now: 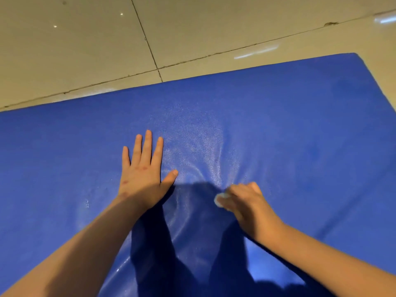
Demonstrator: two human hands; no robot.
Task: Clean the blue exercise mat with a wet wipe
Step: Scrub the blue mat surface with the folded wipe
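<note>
**Surroundings.** The tiled floor (75, 50) is pale beige and glossy and runs beyond the far edge of the mat. Dark grout lines (147, 43) cross it, and bright streaks of reflected light show at the upper right. Your two bare forearms (90, 243) reach in from the bottom edge. Their dark shadows (154, 243) cover the near middle of the mat, between and under the arms.

**Left hand** (143, 176). It lies flat, palm down, on the mat left of centre. The fingers are straight and close together, and the thumb is spread out to the right.

**Right hand** (246, 202). It is knuckles up, right of centre, with the fingers curled down onto the mat around the wipe.

**Wet wipe** (220, 199). This is a small white wad, bunched up and gripped in your right hand against the mat. Only a bit of it shows, at the hand's left side. It is near your left thumb tip but not touching it.

**Blue exercise mat** (300, 125). It lies flat on the floor and fills most of the view, with its rounded far corner at the upper right. The skin is finely textured with a sheen. Wrinkles fan out from your right hand, and curved glossy streaks arc between the two hands. A long straight crease (342, 215) slants across the right side.
</note>
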